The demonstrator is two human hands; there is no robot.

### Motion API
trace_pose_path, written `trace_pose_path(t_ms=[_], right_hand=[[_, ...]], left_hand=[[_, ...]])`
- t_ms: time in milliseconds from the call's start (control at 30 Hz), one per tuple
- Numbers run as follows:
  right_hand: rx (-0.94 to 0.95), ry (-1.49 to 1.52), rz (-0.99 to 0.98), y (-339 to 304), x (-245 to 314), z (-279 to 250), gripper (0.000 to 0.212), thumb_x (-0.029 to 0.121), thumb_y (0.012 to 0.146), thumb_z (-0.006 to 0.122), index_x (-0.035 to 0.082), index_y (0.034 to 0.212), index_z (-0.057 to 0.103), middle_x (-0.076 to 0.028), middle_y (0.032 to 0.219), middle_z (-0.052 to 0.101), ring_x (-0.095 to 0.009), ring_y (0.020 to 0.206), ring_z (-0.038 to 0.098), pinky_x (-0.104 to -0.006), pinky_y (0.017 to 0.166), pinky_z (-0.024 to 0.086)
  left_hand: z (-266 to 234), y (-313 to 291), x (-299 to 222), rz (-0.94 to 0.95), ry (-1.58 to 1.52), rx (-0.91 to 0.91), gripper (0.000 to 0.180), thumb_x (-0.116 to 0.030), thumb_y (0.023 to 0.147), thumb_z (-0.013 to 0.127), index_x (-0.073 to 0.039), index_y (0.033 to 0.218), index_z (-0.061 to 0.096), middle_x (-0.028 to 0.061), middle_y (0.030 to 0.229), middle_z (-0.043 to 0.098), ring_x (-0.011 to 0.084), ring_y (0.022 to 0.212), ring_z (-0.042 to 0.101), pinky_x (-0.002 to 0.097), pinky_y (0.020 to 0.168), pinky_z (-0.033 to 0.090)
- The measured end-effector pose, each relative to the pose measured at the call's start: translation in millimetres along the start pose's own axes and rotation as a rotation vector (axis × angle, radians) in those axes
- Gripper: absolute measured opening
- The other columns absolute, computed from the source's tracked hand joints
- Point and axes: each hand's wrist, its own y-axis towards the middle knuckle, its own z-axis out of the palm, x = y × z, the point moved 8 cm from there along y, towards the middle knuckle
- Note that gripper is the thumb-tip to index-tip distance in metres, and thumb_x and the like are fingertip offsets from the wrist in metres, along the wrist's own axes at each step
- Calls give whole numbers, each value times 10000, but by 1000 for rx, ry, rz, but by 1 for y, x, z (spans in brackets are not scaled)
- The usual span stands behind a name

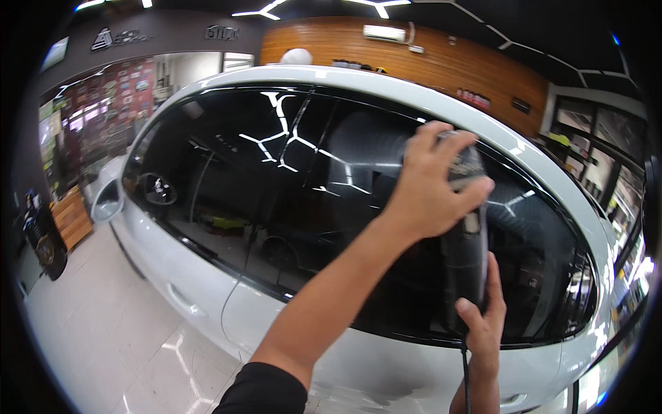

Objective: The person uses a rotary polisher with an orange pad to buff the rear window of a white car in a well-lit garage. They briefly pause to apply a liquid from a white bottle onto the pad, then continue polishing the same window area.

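A person's two hands held a dark corded tool (pixel 453 265) up before the side windows (pixel 358 214) of a white car (pixel 269 314) in a shop. The left grip (pixel 441 183) was closed over the tool's upper end, fingers curled across it and covering much of it; the right grip (pixel 488 314) was closed around the lower end, its palm mostly out of sight. The tool's far face was hidden, and whether it touched the glass could not be told. Bright ceiling lights mirrored in the dark panes made the car's interior hard to make out. A black cord (pixel 466 386) trailed from the tool's lower end and was cut off by the lower edge, as were the right forearm and a black sleeve (pixel 265 390) on the left arm. A side mirror (pixel 108 199) stood out at left, above a glossy tiled floor (pixel 103 297).
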Motion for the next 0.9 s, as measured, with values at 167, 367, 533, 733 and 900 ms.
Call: trace_pose_path(t_ms=[167, 367, 533, 733, 900], right_hand=[[107, -150, -47, 19, 7, 52, 875, 248, 801, 776, 33, 1553, 385, -194, 1294, 640, -244, 1137, 631, -342, 1020, 455], [214, -289, -55, 41, 28, 96, 846, 296, 825, 785, 106, 1557, 407, -213, 1239, 663, -281, 1044, 681, -366, 941, 506], [342, -401, -47, 29, 16, 105, 822, 311, 845, 787, 139, 1557, 414, -188, 1167, 663, -305, 1009, 673, -378, 905, 510], [524, -406, -228, -28, -15, 104, 800, 290, 824, 815, 164, 1529, 459, -186, 1235, 610, -337, 1060, 660, -392, 915, 534], [763, -599, -88, -72, -63, 103, 754, 413, 874, 735, 351, 1552, 411, -225, 1333, 537, -363, 1069, 664, -417, 885, 568]], left_hand=[[-61, 5, 29, -7, 33, -38, 536, -293, 805, 797, -72, 1268, 639, 171, 1270, 558, 319, 1233, 542, 401, 1080, 415], [-115, 20, 57, -104, 12, -27, 550, -354, 821, 806, -43, 1245, 645, 154, 1229, 573, 288, 1135, 582, 371, 1014, 457], [-140, -12, 66, -273, -23, 118, 594, -387, 847, 784, -53, 1307, 611, 141, 1295, 535, 266, 1190, 562, 362, 1046, 435], [-161, -119, 51, -154, 97, 55, 642, -353, 865, 750, -48, 1387, 535, 190, 1396, 464, 324, 1261, 513, 418, 1068, 415], [-171, -220, 46, -219, 213, -2, 786, -577, 924, 630, -34, 1458, 434, 249, 1459, 384, 381, 1319, 450, 475, 1075, 400]])
